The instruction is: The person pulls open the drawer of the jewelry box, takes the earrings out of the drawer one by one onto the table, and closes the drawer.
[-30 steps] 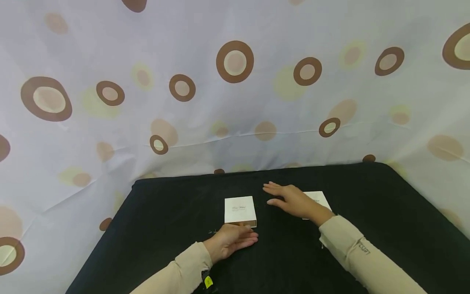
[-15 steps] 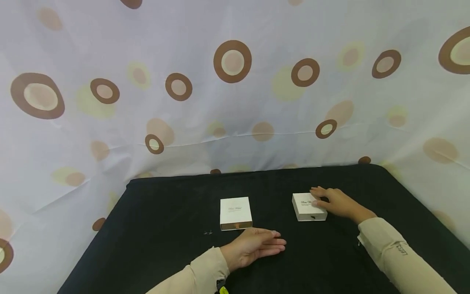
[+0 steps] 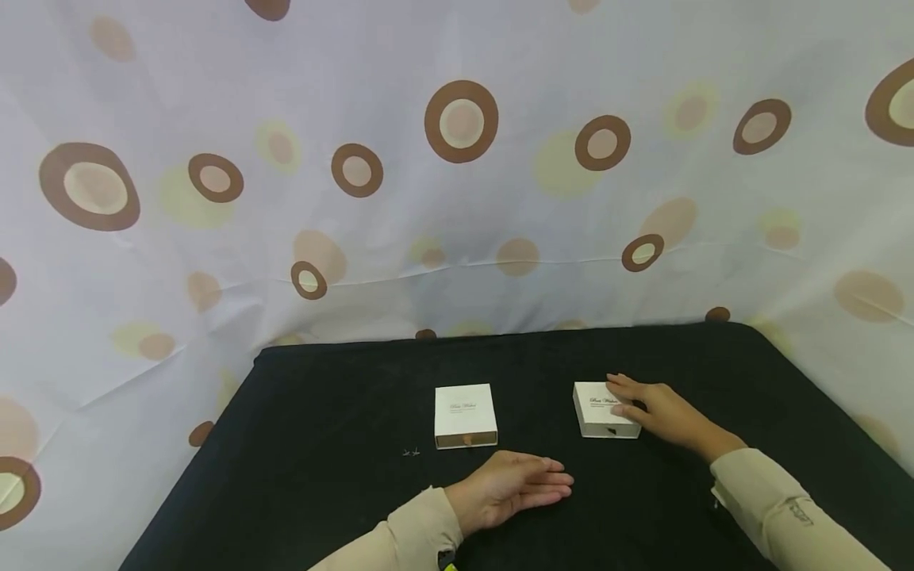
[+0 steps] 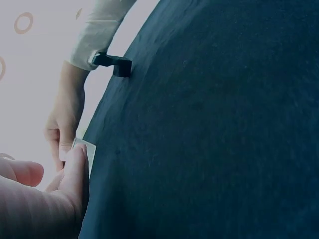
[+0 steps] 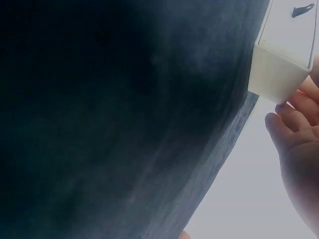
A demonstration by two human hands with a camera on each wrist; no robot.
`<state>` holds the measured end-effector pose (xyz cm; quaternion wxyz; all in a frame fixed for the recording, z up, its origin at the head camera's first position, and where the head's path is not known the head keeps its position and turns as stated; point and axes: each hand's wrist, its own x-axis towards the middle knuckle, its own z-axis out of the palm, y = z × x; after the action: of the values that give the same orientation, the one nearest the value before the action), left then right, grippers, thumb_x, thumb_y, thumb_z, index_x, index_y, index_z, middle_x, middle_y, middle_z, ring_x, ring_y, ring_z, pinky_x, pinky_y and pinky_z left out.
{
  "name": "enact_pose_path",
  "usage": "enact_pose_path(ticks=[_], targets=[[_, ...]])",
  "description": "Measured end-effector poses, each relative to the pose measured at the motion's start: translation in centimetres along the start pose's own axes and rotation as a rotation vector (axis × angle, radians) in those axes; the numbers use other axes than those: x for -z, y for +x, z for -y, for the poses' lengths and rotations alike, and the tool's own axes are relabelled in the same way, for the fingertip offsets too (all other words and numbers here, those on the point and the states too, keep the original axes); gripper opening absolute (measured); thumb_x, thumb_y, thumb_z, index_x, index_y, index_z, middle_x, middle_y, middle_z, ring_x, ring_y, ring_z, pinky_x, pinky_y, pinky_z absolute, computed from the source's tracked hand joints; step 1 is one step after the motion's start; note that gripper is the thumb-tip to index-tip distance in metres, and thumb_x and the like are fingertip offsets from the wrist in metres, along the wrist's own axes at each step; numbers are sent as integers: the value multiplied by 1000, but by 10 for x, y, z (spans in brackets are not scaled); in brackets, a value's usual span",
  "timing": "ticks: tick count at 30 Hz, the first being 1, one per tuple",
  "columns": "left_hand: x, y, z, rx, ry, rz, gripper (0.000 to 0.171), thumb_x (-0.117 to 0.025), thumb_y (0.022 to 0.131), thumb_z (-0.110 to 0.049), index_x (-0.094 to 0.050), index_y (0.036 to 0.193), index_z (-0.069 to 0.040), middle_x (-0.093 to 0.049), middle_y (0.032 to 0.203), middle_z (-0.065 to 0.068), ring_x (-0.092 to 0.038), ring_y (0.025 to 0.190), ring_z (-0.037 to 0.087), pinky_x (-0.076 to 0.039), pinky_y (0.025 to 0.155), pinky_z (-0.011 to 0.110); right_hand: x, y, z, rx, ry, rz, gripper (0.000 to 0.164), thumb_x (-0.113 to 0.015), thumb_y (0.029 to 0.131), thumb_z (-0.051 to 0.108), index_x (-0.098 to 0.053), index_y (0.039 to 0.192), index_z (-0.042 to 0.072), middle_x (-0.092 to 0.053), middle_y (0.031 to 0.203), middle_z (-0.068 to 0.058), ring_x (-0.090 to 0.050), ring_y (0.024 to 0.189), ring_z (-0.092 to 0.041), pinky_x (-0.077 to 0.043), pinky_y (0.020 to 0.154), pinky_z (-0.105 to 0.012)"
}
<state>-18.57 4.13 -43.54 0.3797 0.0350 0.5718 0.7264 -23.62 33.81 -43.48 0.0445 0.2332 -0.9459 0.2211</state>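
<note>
My left hand (image 3: 507,488) holds nothing; its fingers are straight and together, palm inward, above the black cloth nearer me than both boxes. Just beyond it lies a white drawer gift box (image 3: 464,408) with printed lettering and a brown front with a pull tab. To the right, my right hand (image 3: 664,408) rests on the right part of a second white gift box (image 3: 596,404), fingers toward its far edge, thumb on the lettered top. In the right wrist view, that gift box (image 5: 279,74) shows a dark tab, and fingertips (image 5: 284,112) sit close to its side.
A black cloth (image 3: 336,428) covers the table, with small pale marks (image 3: 411,453) left of the first box. A light curtain (image 3: 400,79) with brown rings hangs behind. Near the right sleeve, a dark wrist-worn device (image 4: 119,64) appears in the left wrist view.
My right hand has moved right, from between the boxes onto the right-hand box, which sits slightly farther left and nearer. My left hand has moved right, away from the left box's front.
</note>
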Motion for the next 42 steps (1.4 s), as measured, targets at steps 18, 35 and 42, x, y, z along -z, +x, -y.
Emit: enact_pose_path(ticks=[18,35,42], targets=[[-39,31,2,15,-109,-48,25,-52,98,-7,-61,115,8,-68,108,21,-66,104,29,-52,90,35,1,0,5,4,-36,4,49,-61,94,22,-51,132,-6,-44,141,-23,-43,127,-41,-39,99,-56],[-77,79,10,-37,-195,-263,17,-55,94,0,-60,106,10,-70,93,18,-68,95,30,-55,85,36,0,-1,6,14,-15,2,49,-61,94,26,-53,130,-6,-45,140,-24,-46,124,-42,-41,96,-56],[-82,91,9,-25,-218,-291,13,-56,93,0,-61,102,8,-70,89,18,-69,92,30,-56,83,35,1,-2,6,3,-20,-6,49,-61,94,25,-52,131,-6,-45,140,-23,-47,125,-41,-41,97,-56]])
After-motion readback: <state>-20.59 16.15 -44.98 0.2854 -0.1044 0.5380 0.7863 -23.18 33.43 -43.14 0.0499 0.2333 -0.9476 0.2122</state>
